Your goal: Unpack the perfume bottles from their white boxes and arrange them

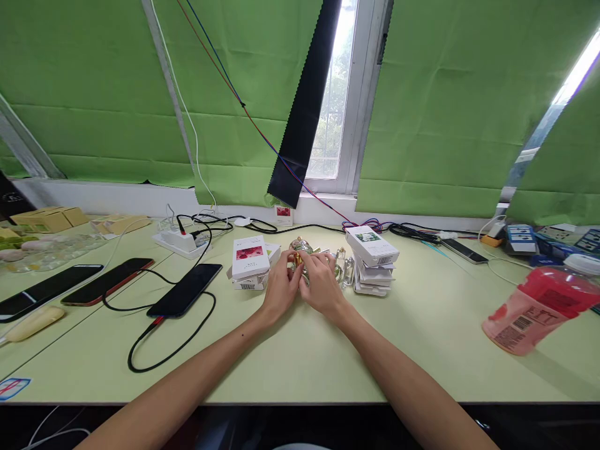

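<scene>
My left hand (281,284) and my right hand (322,281) meet over the middle of the table, fingertips bent together. Between them shows a small gold-coloured piece (299,257), mostly covered by the fingers, so its kind is unclear. Just behind my fingers sits an ornate, shiny gold-and-silver object (299,242), partly hidden. Close to my right hand several small clear glass vials (347,271) stand or lie in a cluster. A stack of white boxes with a red picture (250,257) is left of my hands; another white box stack (374,250) is on the right.
A black phone (185,290) with a looping cable lies left, near a red-edged phone (110,281) and a white power strip (174,240). On the right a pink drink bottle (539,306) appears tilted. Black cables (304,227) run along the table's back edge.
</scene>
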`<state>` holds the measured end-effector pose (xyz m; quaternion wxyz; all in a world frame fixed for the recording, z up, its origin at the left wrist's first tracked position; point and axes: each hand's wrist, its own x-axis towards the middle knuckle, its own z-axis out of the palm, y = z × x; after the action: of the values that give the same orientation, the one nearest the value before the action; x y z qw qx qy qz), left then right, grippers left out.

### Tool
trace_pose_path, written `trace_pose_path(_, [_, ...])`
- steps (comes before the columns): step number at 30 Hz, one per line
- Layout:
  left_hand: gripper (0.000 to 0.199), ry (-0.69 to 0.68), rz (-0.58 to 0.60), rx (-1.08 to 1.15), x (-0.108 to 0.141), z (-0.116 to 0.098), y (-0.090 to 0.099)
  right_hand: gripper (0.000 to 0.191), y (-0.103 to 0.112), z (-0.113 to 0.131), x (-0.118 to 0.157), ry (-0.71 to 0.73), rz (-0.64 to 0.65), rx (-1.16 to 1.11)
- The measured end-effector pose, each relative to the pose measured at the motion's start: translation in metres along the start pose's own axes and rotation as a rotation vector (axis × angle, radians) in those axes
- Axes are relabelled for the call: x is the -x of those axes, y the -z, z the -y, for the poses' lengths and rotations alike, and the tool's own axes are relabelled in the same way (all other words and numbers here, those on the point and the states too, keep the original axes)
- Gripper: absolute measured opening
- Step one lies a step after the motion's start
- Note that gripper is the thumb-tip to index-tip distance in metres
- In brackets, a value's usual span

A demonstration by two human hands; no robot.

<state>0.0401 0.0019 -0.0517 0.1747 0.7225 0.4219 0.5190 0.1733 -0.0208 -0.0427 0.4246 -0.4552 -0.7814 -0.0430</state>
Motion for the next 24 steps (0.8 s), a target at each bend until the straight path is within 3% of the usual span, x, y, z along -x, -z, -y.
trace_pose_path(16, [0.029,-0.016,0.016,0.002,0.003,-0.001,-0.002,0.031,0.0,0.001,-0.003,-0.028,-0.075,-0.002])
trace_pose_path(24, [0.04,-0.012,0.017,0.019,0.008,-0.009,-0.004,0.03,-0.003,0.0,-0.003,-0.006,-0.087,0.03])
